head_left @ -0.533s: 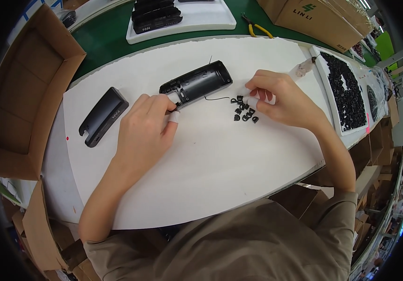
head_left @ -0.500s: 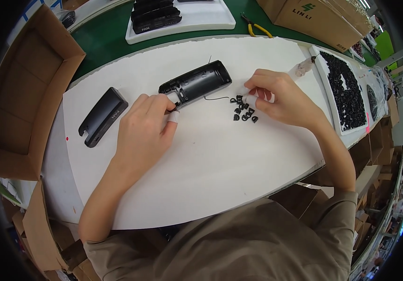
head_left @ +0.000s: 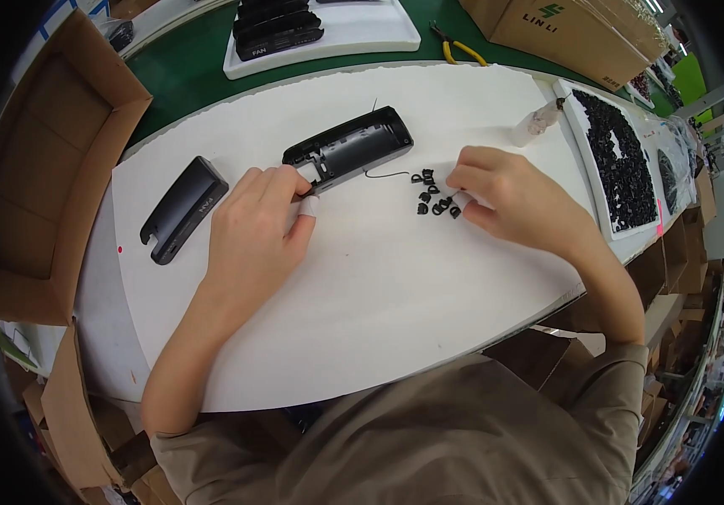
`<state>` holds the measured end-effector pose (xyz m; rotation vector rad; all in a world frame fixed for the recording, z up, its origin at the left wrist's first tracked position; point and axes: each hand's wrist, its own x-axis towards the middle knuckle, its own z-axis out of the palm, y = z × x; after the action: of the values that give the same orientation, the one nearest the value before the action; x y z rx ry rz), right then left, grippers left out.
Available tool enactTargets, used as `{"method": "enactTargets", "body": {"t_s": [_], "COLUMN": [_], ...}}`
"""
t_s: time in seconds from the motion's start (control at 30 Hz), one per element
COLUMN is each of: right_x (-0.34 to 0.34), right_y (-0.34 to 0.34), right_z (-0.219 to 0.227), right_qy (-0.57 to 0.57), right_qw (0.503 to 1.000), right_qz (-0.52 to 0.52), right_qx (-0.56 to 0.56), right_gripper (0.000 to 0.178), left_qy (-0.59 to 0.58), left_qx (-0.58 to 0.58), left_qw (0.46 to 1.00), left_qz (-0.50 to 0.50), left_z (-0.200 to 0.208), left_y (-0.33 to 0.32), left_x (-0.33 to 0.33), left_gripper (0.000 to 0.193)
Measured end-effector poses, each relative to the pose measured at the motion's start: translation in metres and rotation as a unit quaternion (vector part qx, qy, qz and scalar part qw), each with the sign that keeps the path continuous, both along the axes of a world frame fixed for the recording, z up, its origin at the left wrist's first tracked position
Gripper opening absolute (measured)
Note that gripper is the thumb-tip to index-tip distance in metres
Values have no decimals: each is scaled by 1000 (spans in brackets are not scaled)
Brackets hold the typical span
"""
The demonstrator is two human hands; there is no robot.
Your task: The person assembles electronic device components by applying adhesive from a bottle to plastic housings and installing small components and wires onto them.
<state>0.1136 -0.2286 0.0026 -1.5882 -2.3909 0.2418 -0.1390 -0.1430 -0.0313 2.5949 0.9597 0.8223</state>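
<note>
My left hand [head_left: 254,225] grips the lower left end of an open black plastic housing [head_left: 358,145], its thumb and fingers closed on the edge. The housing lies with its hollow side up, and a thin dark wire [head_left: 385,174] trails from it. Just right of it is a loose cluster of small black plastic parts [head_left: 424,198]. My right hand [head_left: 520,200] is bent over the cluster's right side, thumb and finger pinching at a small part; the fingertips partly hide it. White covers wrap a fingertip or thumb on both hands. A curved black shell [head_left: 185,209] rests left of my left hand.
White paper [head_left: 362,295] covers the table. A white tray of small black parts [head_left: 618,168] stands at right, beside a small clear bottle [head_left: 537,124]. Yellow-handled pliers [head_left: 458,50], a white tray with black shells [head_left: 362,34] and cardboard boxes [head_left: 564,34] are at the back.
My right hand has come down and slightly right, its fingers closing at the cluster's right side. Some small parts have shifted. My left hand stays on the housing.
</note>
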Motion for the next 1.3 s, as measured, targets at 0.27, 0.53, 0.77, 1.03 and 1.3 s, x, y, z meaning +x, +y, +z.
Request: {"method": "enactTargets", "body": {"t_s": [0.27,0.53,0.77,1.03,1.3], "right_x": [-2,-4,-4,2,7], "right_y": [-10,-8,-16,-8,0], "right_z": [-3,-13,-10,-8,-4], "right_qy": [-67,-88,-43,71,68], "right_qw": [996,989,994,990,988], "right_qz": [-18,-47,-77,-113,-123], "right_qx": [63,106,64,33,-63], "right_gripper": [20,19,16,16,18], "left_qy": [-15,16,12,12,-17], "left_qx": [60,56,94,102,138], "left_qw": [998,998,995,994,989], "left_qz": [-19,-11,-22,-27,-46], "left_z": [-4,-4,-9,-10,-13], "left_y": [1,-2,-2,-2,-1], "left_x": [0,-1,1,2,3], "left_gripper": [19,14,15,15,17]}}
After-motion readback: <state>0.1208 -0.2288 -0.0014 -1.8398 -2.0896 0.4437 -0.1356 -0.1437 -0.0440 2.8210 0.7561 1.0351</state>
